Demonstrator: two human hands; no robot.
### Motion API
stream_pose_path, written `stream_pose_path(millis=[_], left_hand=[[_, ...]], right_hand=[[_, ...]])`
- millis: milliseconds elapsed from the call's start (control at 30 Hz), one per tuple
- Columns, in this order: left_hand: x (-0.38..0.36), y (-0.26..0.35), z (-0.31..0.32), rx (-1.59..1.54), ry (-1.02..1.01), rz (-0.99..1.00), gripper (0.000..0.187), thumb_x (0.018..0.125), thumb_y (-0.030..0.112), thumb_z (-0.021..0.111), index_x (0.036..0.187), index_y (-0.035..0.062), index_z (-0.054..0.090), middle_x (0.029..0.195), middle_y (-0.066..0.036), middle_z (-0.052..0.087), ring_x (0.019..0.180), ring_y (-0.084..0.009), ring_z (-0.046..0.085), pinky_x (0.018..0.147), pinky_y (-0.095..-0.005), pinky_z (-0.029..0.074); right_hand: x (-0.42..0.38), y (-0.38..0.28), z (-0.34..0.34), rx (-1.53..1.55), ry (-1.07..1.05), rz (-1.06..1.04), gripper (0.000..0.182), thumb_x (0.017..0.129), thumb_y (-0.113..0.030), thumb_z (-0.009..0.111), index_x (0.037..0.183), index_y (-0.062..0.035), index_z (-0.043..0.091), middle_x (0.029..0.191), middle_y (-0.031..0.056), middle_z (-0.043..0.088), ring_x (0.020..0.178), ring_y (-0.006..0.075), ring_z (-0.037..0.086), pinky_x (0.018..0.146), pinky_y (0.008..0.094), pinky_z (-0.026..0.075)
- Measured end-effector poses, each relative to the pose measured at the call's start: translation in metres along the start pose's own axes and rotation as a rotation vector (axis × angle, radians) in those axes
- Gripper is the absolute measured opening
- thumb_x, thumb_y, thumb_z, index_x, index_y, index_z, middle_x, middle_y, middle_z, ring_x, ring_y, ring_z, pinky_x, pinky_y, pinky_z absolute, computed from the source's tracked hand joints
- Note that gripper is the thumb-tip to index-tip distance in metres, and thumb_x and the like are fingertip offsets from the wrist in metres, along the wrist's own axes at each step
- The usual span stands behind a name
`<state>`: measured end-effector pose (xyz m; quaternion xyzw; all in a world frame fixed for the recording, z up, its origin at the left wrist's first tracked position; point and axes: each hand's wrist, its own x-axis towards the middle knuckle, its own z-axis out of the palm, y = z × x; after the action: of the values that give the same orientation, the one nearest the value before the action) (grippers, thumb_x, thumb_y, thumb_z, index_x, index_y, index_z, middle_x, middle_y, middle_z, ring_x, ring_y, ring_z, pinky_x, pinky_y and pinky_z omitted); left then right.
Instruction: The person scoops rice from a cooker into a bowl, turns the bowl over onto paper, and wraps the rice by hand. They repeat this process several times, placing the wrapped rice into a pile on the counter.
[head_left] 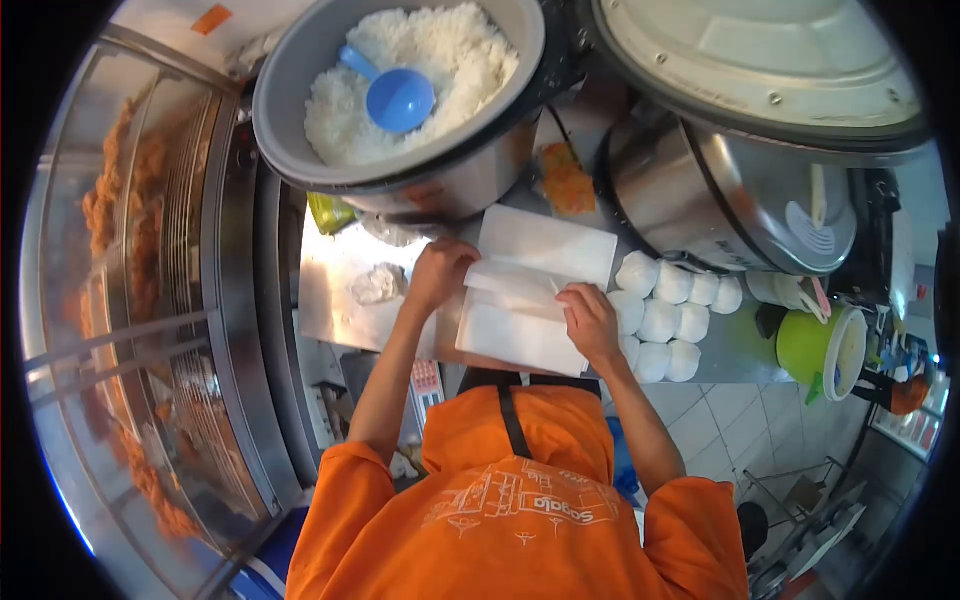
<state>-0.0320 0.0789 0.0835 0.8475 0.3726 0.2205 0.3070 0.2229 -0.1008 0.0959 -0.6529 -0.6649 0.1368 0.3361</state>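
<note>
On the metal table lie white paper sheets (547,240), apparently in stacks. Across them, a sheet of white paper (512,287) is lifted and partly folded between my hands. My left hand (445,270) pinches its left end, with the fingertips partly hidden. At the other end, my right hand (590,318) grips the paper with bent fingers. Close beside my right hand stand several white paper-wrapped packets (658,321) in rows; their contents are hidden. A crumpled clear plastic bag (378,284) lies left of my left hand.
Behind the paper, an open rice cooker (400,185) holds white rice (455,45) and a blue scoop (400,100). A second cooker (665,190) stands right, its lid (760,60) raised. A glass cabinet with fried food (150,240) borders the left. A green bucket (808,340) sits at right.
</note>
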Motion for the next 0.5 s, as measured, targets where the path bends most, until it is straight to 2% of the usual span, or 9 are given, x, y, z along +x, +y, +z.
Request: stream_pose_path(millis=[67, 100, 167, 200, 267, 300, 367, 467, 500], left_hand=[[-0.016, 0.0, 0.004, -0.33, 0.071, -0.416, 0.016, 0.078, -0.002, 0.071, 0.093, 0.0033, 0.074, 0.091, -0.014, 0.071, 0.082, -0.0326, 0.068, 0.075, -0.0404, 0.055], [-0.02, 0.003, 0.002, -0.32, 0.079, -0.419, 0.016, 0.078, -0.002, 0.071, 0.093, 0.0033, 0.074, 0.091, -0.014, 0.071, 0.082, -0.0326, 0.068, 0.075, -0.0404, 0.055], [-0.028, 0.023, -0.005, -0.06, 0.219, -0.322, 0.022, 0.079, -0.005, 0.065, 0.097, 0.0038, 0.072, 0.093, -0.013, 0.067, 0.083, -0.0326, 0.066, 0.076, -0.0408, 0.053], [-0.034, 0.027, -0.002, 0.144, 0.285, -0.163, 0.024, 0.078, -0.008, 0.061, 0.097, 0.0039, 0.071, 0.095, -0.011, 0.065, 0.09, -0.0339, 0.063, 0.08, -0.0429, 0.051], [-0.036, 0.07, -0.003, 0.217, 0.303, 0.017, 0.033, 0.077, -0.007, 0.059, 0.107, 0.0045, 0.069, 0.106, -0.013, 0.065, 0.103, -0.0375, 0.062, 0.092, -0.0453, 0.05], [-0.025, 0.086, -0.003, 0.22, 0.301, 0.014, 0.033, 0.077, -0.007, 0.059, 0.107, 0.0045, 0.069, 0.106, -0.013, 0.065, 0.103, -0.0375, 0.062, 0.092, -0.0453, 0.05], [-0.011, 0.106, 0.001, 0.174, -0.001, 0.194, 0.043, 0.079, -0.001, 0.063, 0.122, 0.0063, 0.064, 0.12, -0.015, 0.063, 0.115, -0.0394, 0.06, 0.103, -0.0477, 0.048], [-0.029, 0.083, 0.021, 0.144, -0.208, 0.047, 0.052, 0.083, 0.006, 0.065, 0.134, 0.0079, 0.057, 0.132, -0.017, 0.059, 0.123, -0.0398, 0.058, 0.11, -0.0481, 0.046], [-0.038, 0.075, 0.024, 0.13, -0.172, 0.049, 0.05, 0.087, 0.014, 0.069, 0.135, 0.0079, 0.057, 0.132, -0.017, 0.06, 0.123, -0.0395, 0.059, 0.109, -0.0471, 0.047]], right_hand=[[-0.004, 0.001, 0.001, 0.013, -0.015, -0.008, 0.02, 0.08, 0.002, 0.065, 0.096, -0.0077, 0.068, 0.105, 0.0068, 0.067, 0.098, 0.0286, 0.066, 0.085, 0.0422, 0.055], [-0.001, 0.003, -0.002, 0.003, -0.008, -0.024, 0.021, 0.079, 0.003, 0.066, 0.097, -0.0076, 0.068, 0.105, 0.0069, 0.067, 0.098, 0.0289, 0.066, 0.084, 0.0423, 0.055], [-0.001, 0.003, -0.001, 0.023, -0.012, -0.045, 0.021, 0.08, 0.003, 0.066, 0.097, -0.0075, 0.068, 0.105, 0.007, 0.066, 0.099, 0.0293, 0.066, 0.085, 0.0422, 0.054], [-0.002, 0.005, 0.0, 0.032, -0.015, -0.054, 0.02, 0.08, 0.002, 0.066, 0.098, -0.0075, 0.068, 0.104, 0.0071, 0.066, 0.099, 0.0297, 0.066, 0.085, 0.0421, 0.054], [-0.002, 0.007, 0.003, 0.032, -0.025, -0.08, 0.018, 0.081, 0.001, 0.066, 0.098, -0.0066, 0.067, 0.104, 0.0079, 0.066, 0.1, 0.0307, 0.065, 0.086, 0.0422, 0.054], [-0.003, 0.004, 0.002, 0.021, -0.023, -0.072, 0.019, 0.081, 0.001, 0.068, 0.099, -0.0066, 0.067, 0.105, 0.0076, 0.066, 0.1, 0.0304, 0.065, 0.087, 0.0423, 0.054], [-0.009, 0.001, -0.001, 0.033, -0.071, -0.049, 0.026, 0.083, -0.003, 0.07, 0.108, -0.006, 0.065, 0.108, 0.009, 0.065, 0.103, 0.0314, 0.065, 0.09, 0.043, 0.054], [-0.016, -0.009, -0.005, 0.099, -0.13, 0.071, 0.034, 0.084, -0.004, 0.071, 0.116, -0.0058, 0.06, 0.108, 0.0108, 0.065, 0.105, 0.0334, 0.064, 0.091, 0.0437, 0.053], [-0.022, -0.007, -0.001, 0.104, -0.141, 0.083, 0.034, 0.084, -0.004, 0.071, 0.116, -0.0058, 0.06, 0.108, 0.0108, 0.065, 0.105, 0.0334, 0.064, 0.091, 0.0437, 0.053]])
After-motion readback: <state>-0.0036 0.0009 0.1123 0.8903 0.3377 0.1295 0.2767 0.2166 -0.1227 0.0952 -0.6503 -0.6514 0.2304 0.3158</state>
